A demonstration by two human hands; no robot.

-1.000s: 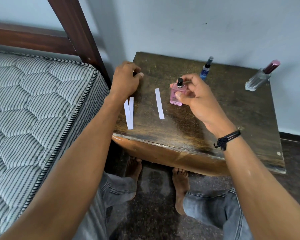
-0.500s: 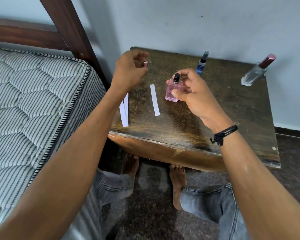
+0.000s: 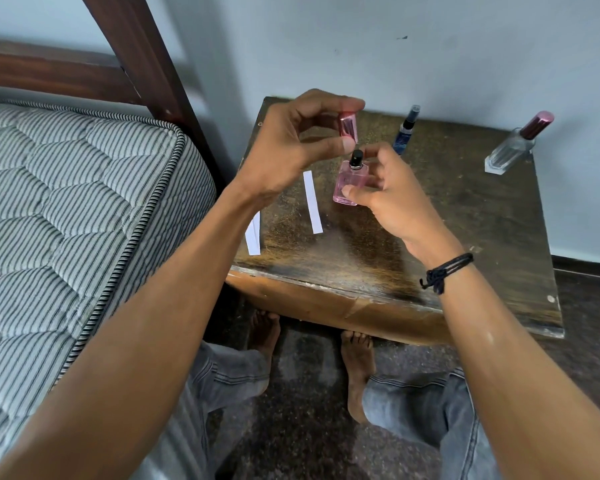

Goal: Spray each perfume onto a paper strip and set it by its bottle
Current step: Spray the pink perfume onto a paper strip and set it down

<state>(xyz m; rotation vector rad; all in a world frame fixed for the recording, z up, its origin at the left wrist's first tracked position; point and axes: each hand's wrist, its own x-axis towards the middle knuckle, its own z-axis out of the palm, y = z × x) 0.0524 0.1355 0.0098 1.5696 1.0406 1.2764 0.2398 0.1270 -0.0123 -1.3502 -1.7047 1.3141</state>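
Observation:
My right hand (image 3: 388,199) grips a small pink perfume bottle (image 3: 349,183) with a bare black nozzle, standing on the dark wooden table (image 3: 465,244). Just above that nozzle, my left hand (image 3: 291,150) pinches the bottle's pink metallic cap (image 3: 348,125) between thumb and forefinger. One white paper strip (image 3: 312,201) lies flat just left of the pink bottle. Two more strips (image 3: 253,237) lie overlapped at the table's left edge, partly hidden by my left forearm. A slim blue spray bottle (image 3: 405,130) stands at the back. A clear bottle with a maroon cap (image 3: 516,144) stands at the back right.
A striped mattress (image 3: 66,209) and a dark wooden bed frame (image 3: 142,57) border the table on the left. A pale wall rises right behind the table. My bare feet and jeans are on the dark floor (image 3: 309,445) under the table's front edge.
My left hand has lifted off the table with the pink cap and carried it rightward, over the pink bottle's nozzle. My right hand keeps hold of the bottle.

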